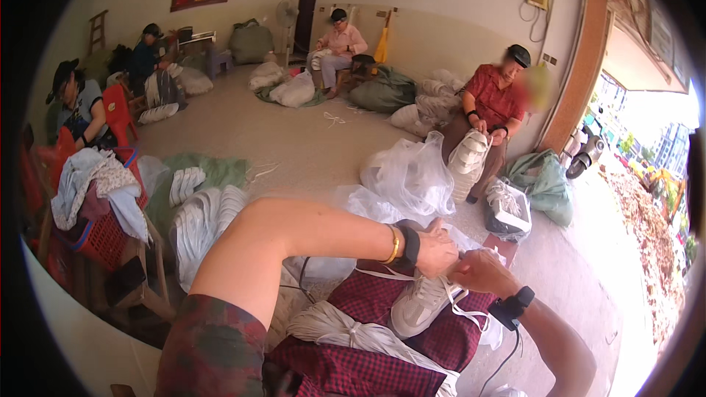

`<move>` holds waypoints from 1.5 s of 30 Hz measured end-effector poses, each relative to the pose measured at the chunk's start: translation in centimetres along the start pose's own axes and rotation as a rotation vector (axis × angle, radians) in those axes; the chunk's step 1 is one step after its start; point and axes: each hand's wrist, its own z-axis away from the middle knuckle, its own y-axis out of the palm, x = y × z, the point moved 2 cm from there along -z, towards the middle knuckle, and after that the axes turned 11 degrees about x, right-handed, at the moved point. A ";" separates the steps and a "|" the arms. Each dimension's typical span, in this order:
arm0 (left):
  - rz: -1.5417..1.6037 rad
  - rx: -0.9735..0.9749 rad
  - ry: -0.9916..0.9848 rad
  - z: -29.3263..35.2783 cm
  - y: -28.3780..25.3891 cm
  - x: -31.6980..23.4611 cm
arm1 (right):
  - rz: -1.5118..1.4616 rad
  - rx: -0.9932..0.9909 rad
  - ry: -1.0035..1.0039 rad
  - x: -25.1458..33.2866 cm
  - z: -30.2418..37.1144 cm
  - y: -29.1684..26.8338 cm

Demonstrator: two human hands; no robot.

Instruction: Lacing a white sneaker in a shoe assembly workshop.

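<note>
- Head view: a white sneaker (421,301) lies on the person's lap, on dark red checked cloth (353,367), toe pointing toward the lower left; it serves as the landmark here
- The left hand (435,248) sits just above the sneaker's heel end, fingers curled shut on a white lace (382,275) that runs off to the left of the shoe; a gold bangle and a black wristband ring the wrist
- The right hand (478,270) is just right of the sneaker's opening, touching the left hand, its fingers pinched closed on lace at the top of the shoe; how tight the pinch is cannot be told
- A black wrist device (512,306) with a cable hanging from it sits on the right forearm, right of the sneaker
- A bundle of white laces (346,327), tied at the middle, lies on the checked cloth just left of and below the sneaker
- Clear plastic bags (412,173) are heaped on the floor beyond the sneaker
- Further beyond it, a seated person in a red shirt (491,99) holds another white shoe (466,158)
- Well to the left of the sneaker stands a red basket (103,239) with clothes draped over it, and stacks of white soles (202,217) lie between the two
- More seated people work along the far walls
</note>
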 end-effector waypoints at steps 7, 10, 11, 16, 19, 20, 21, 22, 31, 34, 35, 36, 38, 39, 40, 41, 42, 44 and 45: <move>0.068 0.135 -0.143 1.5 -1.9 -0.4 | -0.572 -0.438 -0.077 -0.7 -0.3 3.5; 0.257 0.089 -0.219 2.4 -1.9 0.1 | -0.998 -0.479 -0.065 1.8 1.2 2.3; 0.300 -0.003 -0.203 1.9 -1.1 0.6 | -0.916 -0.425 -0.134 1.4 1.3 2.7; 0.258 -0.030 -0.159 2.3 0.1 1.1 | -0.859 -0.440 -0.232 0.9 0.3 4.0; 0.596 -0.809 0.342 2.2 -2.6 1.0 | -0.905 -0.442 -0.196 1.8 1.0 2.7; 0.600 -0.801 0.346 3.0 -3.6 0.1 | -0.935 -0.441 -0.145 2.0 1.4 2.6; 0.940 -0.573 0.231 3.8 -4.3 -0.7 | -1.033 -0.461 -0.183 1.3 1.2 3.1; 1.261 -0.328 0.104 4.5 -4.2 -1.1 | -1.033 -0.462 -0.181 0.8 1.3 3.5; 1.207 -0.604 0.129 1.8 -0.2 -1.4 | -0.713 -0.567 -0.289 4.1 1.7 -3.2; 1.364 -0.644 0.023 2.6 -2.3 -1.5 | -0.712 -0.652 -0.250 3.8 1.9 -3.5; 1.628 -0.682 0.107 3.3 -2.8 -1.2 | -0.757 -0.760 -0.219 3.6 2.3 -3.1; 1.677 -0.760 0.095 4.3 -3.4 -0.5 | -0.800 -0.867 -0.182 3.5 2.7 -2.6; 1.612 -0.671 0.192 5.1 -4.7 0.1 | -0.810 -0.721 -0.168 3.4 2.9 -1.9; 1.502 -0.604 0.216 5.0 -5.2 -0.2 | -0.637 -0.644 -0.231 3.0 2.5 -1.6; 1.380 -0.569 0.279 4.6 -6.1 -1.1 | -0.561 -0.559 -0.213 0.9 1.5 -0.4; 1.322 -0.554 0.298 4.1 -6.4 -1.3 | -0.505 -0.563 -0.141 0.8 1.5 -0.4; 1.247 -0.554 0.307 4.0 -6.7 -1.2 | -0.442 -0.568 -0.092 1.2 1.2 -0.7; 1.278 -0.604 0.275 3.6 -6.3 -0.3 | -0.485 -0.721 -0.072 1.5 1.6 -1.7; 1.292 -0.668 0.239 3.5 -6.1 0.1 | -0.515 -0.881 -0.068 1.8 2.0 -2.2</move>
